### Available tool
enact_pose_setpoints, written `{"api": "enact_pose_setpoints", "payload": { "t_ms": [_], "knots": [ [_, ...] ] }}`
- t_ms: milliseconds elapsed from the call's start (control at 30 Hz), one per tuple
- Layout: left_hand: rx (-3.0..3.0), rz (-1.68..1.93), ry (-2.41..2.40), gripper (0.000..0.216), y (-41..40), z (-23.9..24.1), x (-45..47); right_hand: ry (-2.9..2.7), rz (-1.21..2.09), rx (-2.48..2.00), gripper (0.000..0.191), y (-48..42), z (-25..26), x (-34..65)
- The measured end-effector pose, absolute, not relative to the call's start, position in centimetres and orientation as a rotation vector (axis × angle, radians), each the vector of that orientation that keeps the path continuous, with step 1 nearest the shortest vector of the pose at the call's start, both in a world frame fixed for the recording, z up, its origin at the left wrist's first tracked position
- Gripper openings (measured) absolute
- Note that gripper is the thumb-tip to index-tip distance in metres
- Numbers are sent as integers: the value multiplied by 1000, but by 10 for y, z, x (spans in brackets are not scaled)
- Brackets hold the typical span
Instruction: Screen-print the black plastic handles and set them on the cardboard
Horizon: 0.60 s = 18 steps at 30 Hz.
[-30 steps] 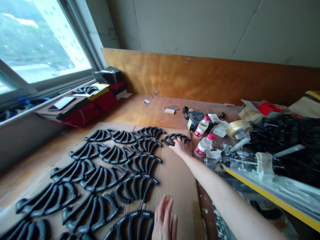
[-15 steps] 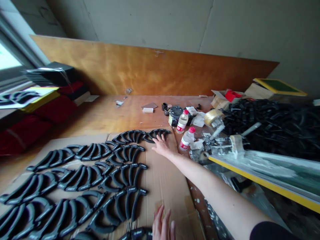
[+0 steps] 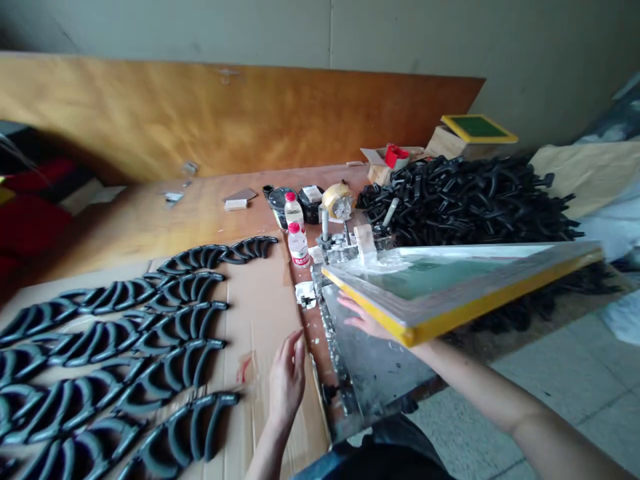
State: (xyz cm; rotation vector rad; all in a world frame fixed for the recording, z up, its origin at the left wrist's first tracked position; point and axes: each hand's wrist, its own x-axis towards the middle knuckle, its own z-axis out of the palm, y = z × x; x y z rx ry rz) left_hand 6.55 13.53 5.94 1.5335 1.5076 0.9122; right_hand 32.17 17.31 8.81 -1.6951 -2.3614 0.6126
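My left hand (image 3: 287, 377) hovers with fingers stretched out over the right edge of the cardboard sheet (image 3: 260, 313), holding nothing. Rows of black curved plastic pieces (image 3: 150, 333) lie on that cardboard to its left. My right hand (image 3: 361, 316) reaches flat, fingers apart, under the raised yellow-framed printing screen (image 3: 465, 287), just above the grey metal base plate (image 3: 370, 360). It holds nothing.
A big heap of black plastic parts (image 3: 470, 197) lies behind the screen. Two small bottles with red caps (image 3: 296, 233), a dark jar (image 3: 277, 198) and a tape roll (image 3: 337, 199) stand near the screen's hinge. A wooden board (image 3: 225, 120) leans on the wall. Grey floor (image 3: 550, 373) is at right.
The view swung right. My right hand left the far curved piece and came back under the screen frame. My left hand stayed near the cardboard's right edge.
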Motion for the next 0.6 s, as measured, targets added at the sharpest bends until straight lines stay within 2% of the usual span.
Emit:
{"api": "enact_pose_setpoints", "payload": {
  "t_ms": [133, 300, 433, 500, 600],
  "knots": [
    [1165, 1200, 1430, 43, 138, 97, 135, -2411, 607, -1623, 44, 157, 76, 399],
    [838, 1552, 1135, 46, 150, 163, 203, -2426, 359, -1428, 51, 148, 60, 459],
    [861, 1575, 1159, 56, 149, 189, 216, -2159, 382, -1621, 37, 164, 66, 516],
    [864, 1544, 1259, 63, 139, 185, 207, -2000, 428, -1707, 35, 176, 75, 540],
    [924, 1256, 1429, 66, 115, 163, 189, -1876, 446, -1699, 37, 192, 97, 549]
  ]
}}
